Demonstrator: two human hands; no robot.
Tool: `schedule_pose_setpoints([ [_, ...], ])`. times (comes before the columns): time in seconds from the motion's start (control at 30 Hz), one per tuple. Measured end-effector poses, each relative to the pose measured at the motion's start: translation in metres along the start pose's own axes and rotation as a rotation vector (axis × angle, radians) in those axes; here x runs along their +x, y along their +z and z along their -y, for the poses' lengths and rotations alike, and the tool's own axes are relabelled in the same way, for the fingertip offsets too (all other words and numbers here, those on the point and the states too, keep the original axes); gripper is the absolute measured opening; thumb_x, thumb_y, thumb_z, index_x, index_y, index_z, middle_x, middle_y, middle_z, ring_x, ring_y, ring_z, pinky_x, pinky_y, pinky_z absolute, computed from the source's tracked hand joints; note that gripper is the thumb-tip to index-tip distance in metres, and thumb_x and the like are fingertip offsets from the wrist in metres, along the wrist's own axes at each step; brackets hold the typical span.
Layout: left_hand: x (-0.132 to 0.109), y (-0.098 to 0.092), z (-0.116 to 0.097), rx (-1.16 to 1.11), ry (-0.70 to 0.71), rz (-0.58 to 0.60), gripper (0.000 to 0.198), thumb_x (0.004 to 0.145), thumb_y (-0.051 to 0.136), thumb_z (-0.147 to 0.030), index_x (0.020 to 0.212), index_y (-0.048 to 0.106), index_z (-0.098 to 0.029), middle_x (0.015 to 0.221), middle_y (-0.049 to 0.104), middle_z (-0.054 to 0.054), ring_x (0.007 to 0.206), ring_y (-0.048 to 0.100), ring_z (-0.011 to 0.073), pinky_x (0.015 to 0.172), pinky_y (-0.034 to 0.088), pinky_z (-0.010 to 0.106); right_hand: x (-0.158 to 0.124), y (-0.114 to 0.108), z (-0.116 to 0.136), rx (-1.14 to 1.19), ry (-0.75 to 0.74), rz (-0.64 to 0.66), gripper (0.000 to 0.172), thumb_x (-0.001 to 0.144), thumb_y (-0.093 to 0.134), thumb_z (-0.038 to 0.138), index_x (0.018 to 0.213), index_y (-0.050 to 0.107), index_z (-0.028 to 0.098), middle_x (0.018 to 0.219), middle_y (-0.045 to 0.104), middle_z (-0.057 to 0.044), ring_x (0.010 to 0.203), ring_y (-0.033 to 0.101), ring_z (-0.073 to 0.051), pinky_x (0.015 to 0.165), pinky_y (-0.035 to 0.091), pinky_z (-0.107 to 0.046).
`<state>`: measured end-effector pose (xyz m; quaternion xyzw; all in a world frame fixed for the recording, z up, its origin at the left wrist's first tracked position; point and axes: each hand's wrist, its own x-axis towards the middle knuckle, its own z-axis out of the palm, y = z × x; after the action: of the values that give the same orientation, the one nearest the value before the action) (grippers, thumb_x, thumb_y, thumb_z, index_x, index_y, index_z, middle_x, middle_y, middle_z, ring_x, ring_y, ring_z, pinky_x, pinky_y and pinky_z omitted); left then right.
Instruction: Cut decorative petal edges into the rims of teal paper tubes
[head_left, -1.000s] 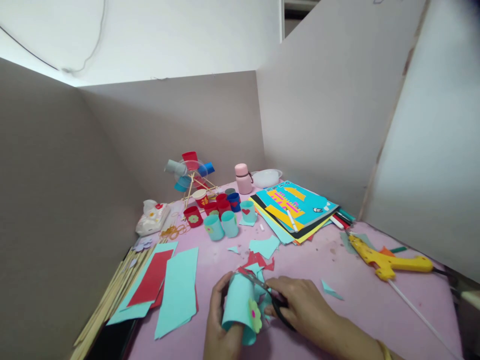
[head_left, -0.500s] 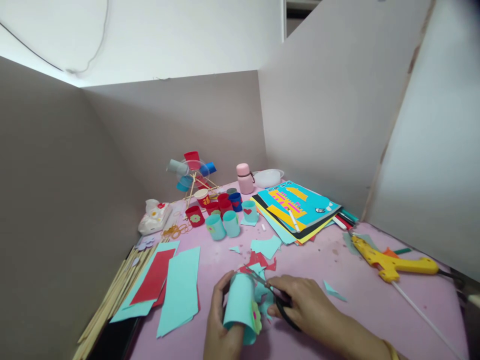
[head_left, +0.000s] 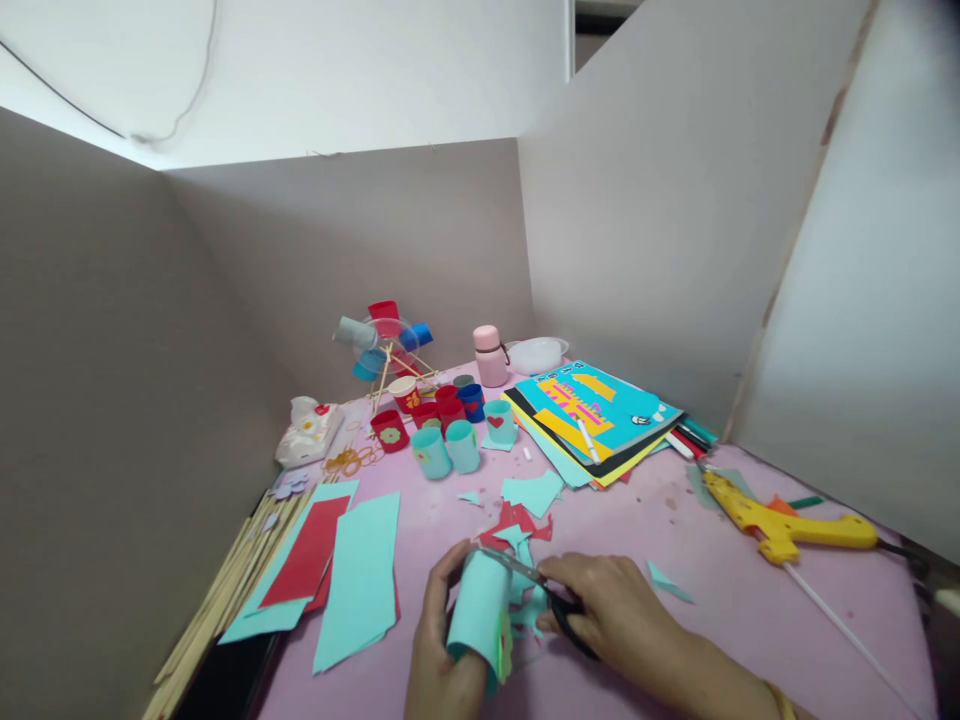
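My left hand [head_left: 444, 640] grips a light-blue paper cup [head_left: 478, 605], with some of its fingers inside the near opening and others round its left side. A green flower cutout sits on the cup's right side. Black-handled scissors [head_left: 551, 592] are in my right hand [head_left: 615, 605], its fingers closed on the handles. The blades lie across the cup's far rim and look closed together. Light-blue and red paper scraps [head_left: 517, 522] lie just beyond and beside the cup.
Light-blue strips [head_left: 360, 580] and wooden sticks [head_left: 217, 590] lie left. Several finished cups [head_left: 431, 452] stand at the back, before a small wheel model [head_left: 386, 345]. A paper stack [head_left: 592, 410] lies back right; a yellow glue gun [head_left: 784, 520] lies right.
The scissor blades have closed from a slightly parted position at the cup's rim. The cup has turned a little in my left hand, so its flower shows more edge-on.
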<state>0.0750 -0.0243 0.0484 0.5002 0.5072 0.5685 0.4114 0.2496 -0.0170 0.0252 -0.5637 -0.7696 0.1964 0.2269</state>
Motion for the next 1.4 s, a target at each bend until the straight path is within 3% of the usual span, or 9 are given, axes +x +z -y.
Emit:
schedule_pose_setpoints([
  [0.17, 0.004, -0.002, 0.009, -0.127, -0.031, -0.017, 0.038, 0.064, 0.071, -0.029, 0.101, 0.066, -0.022, 0.107, 0.069, 0.008, 0.101, 0.062, 0.0273, 0.082, 0.05, 0.031, -0.001, 0.0, 0.003, 0.048, -0.007, 0.008, 0.014, 0.081, 0.062, 0.036, 0.093, 0.065, 0.029, 0.084, 0.071, 0.003, 0.075, 0.063, -0.017, 0.062, 0.034, -0.022],
  [0.33, 0.006, -0.003, 0.012, -0.223, -0.052, -0.001, 0.041, 0.062, 0.073, -0.029, 0.101, 0.066, -0.024, 0.104, 0.07, 0.007, 0.098, 0.063, 0.027, 0.077, 0.051, 0.031, -0.001, -0.001, 0.003, 0.044, -0.015, -0.008, 0.01, 0.079, 0.066, 0.037, 0.085, 0.065, 0.028, 0.078, 0.072, 0.004, 0.07, 0.063, -0.016, 0.058, 0.031, -0.022],
  [0.57, 0.007, -0.005, 0.015, -0.133, -0.046, -0.007, 0.039, 0.066, 0.071, -0.03, 0.104, 0.064, -0.023, 0.108, 0.069, 0.008, 0.101, 0.061, 0.027, 0.08, 0.049, 0.032, 0.0, -0.003, 0.001, 0.051, 0.002, -0.02, 0.012, 0.076, 0.07, 0.036, 0.074, 0.064, 0.025, 0.069, 0.07, 0.005, 0.063, 0.062, -0.014, 0.053, 0.026, -0.022],
  [0.83, 0.002, -0.005, 0.005, 0.036, 0.023, 0.042, 0.038, 0.071, 0.063, -0.027, 0.109, 0.063, -0.021, 0.116, 0.067, 0.01, 0.103, 0.061, 0.0296, 0.08, 0.05, 0.033, -0.002, -0.002, 0.002, 0.001, 0.006, -0.006, 0.022, 0.078, 0.068, 0.037, 0.099, 0.065, 0.031, 0.084, 0.069, 0.002, 0.075, 0.063, -0.019, 0.061, 0.032, -0.024],
  [1.13, 0.002, -0.009, 0.011, 0.138, 0.055, 0.117, 0.042, 0.072, 0.057, -0.022, 0.114, 0.057, -0.023, 0.121, 0.064, 0.006, 0.111, 0.058, 0.0249, 0.089, 0.047, 0.029, -0.002, 0.001, -0.003, -0.06, -0.034, -0.023, 0.012, 0.078, 0.067, 0.028, 0.089, 0.064, 0.029, 0.083, 0.071, 0.005, 0.077, 0.065, -0.018, 0.059, 0.027, -0.025],
  [1.4, 0.002, -0.005, 0.008, 0.095, 0.026, 0.093, 0.037, 0.075, 0.057, -0.026, 0.112, 0.057, -0.022, 0.119, 0.064, 0.008, 0.104, 0.061, 0.0244, 0.082, 0.05, 0.029, -0.002, 0.0, -0.001, -0.077, -0.021, -0.033, 0.008, 0.079, 0.066, 0.03, 0.086, 0.064, 0.028, 0.084, 0.074, 0.003, 0.077, 0.067, -0.019, 0.057, 0.025, -0.026],
])
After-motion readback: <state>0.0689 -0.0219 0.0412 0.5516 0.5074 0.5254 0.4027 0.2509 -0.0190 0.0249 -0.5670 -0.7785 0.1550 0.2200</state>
